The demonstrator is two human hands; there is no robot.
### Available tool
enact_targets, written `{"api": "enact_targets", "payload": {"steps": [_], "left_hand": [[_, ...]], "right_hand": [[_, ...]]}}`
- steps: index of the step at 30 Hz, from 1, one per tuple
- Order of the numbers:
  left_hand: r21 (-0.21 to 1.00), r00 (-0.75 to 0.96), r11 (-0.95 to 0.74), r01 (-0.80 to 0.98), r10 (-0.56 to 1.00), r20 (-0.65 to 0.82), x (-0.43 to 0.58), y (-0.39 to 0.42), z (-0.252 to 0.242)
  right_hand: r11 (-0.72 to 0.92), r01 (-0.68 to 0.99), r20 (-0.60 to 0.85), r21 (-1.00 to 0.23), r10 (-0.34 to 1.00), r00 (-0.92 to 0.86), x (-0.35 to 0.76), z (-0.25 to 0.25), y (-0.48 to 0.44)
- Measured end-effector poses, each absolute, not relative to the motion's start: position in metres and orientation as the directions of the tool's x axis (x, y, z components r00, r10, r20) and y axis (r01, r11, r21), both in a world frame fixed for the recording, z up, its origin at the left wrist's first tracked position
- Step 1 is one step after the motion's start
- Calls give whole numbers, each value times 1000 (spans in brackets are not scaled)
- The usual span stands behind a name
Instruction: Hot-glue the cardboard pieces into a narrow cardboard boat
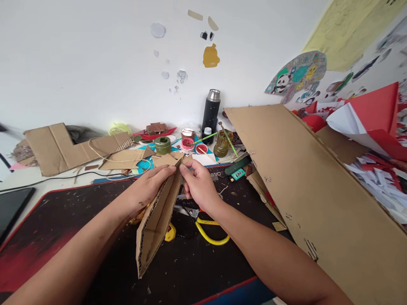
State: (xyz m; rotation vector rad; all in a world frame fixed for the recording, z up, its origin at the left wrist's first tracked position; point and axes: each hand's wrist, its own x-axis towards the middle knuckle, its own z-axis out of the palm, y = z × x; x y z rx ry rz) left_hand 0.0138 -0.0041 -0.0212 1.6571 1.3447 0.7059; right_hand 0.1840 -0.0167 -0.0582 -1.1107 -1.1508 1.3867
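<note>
Between my hands is a long folded cardboard piece (159, 216), its corrugated edge showing and its near end spreading into a trough. My left hand (151, 184) is closed around its left side, with the thumb near the far narrow tip. At that same tip, my right hand (199, 182) pinches the cardboard between thumb and fingers. Below them on the dark mat lie scissors with yellow handles (212, 242), partly covered by the right hand and forearm. A yellow tool end (171, 232) shows just beside the cardboard; the rest of it is hidden.
A large cardboard sheet (333, 186) leans across the right side. Paint jars (163, 145), brushes and a black thermos (211, 111) stand along the wall. Cut cardboard (60, 152) lies back left, near a dark tablet-like device (15, 212). Red and white paper (372, 118) is heaped at far right.
</note>
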Motion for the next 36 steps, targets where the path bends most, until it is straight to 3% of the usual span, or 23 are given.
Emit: {"api": "enact_targets", "payload": {"steps": [36], "left_hand": [[893,220,-38,448,973,-69,14,-3,-31]], "right_hand": [[-72,-132,-59,-989,993,-98,184,-58,-17]]}}
